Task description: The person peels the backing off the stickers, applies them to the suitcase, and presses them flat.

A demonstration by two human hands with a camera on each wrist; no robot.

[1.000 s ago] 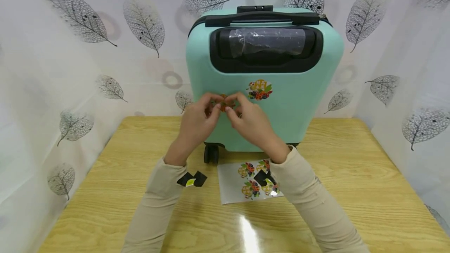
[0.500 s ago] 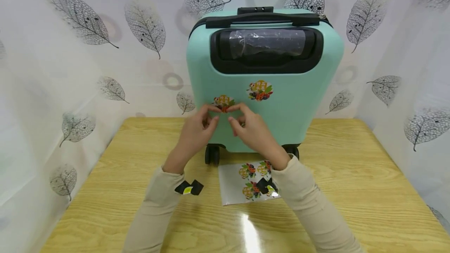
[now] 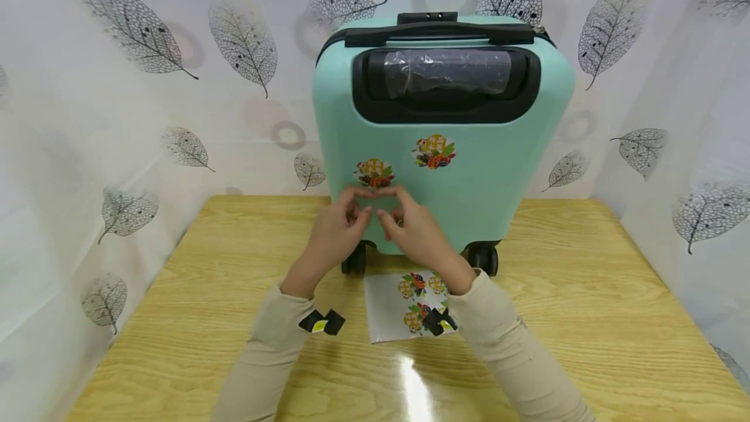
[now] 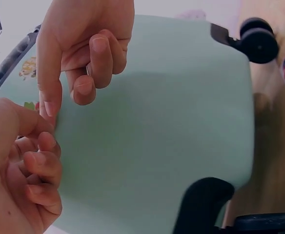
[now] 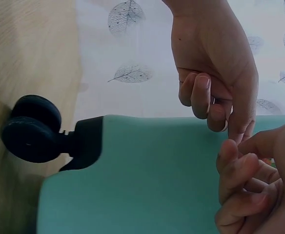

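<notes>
A mint-green suitcase [image 3: 486, 181] stands upright on the wooden table [image 3: 586, 318]. Two flower stickers are stuck on its shell, one in the middle [image 3: 433, 151] and one lower left [image 3: 374, 173]. My left hand [image 3: 350, 210] and right hand [image 3: 395, 210] meet just under the lower sticker. Each index fingertip touches the shell and the other fingers are curled; neither hand holds anything. In the left wrist view the right hand [image 4: 79, 53] points down at the suitcase [image 4: 172, 126] beside my left hand [image 4: 20, 165]. The right wrist view shows both hands, left [image 5: 215, 63] and right [image 5: 254, 190].
A sticker sheet [image 3: 387, 308] with several flower stickers lies on the table under my right forearm. The suitcase's black wheels [image 3: 353, 259] rest on the table. Leaf-patterned white curtains [image 3: 117, 116] close off the back and both sides.
Both hands have slid down off the lower-left sticker, which was hidden under the fingers and now shows whole on the shell. The fingertips now sit just below it.
</notes>
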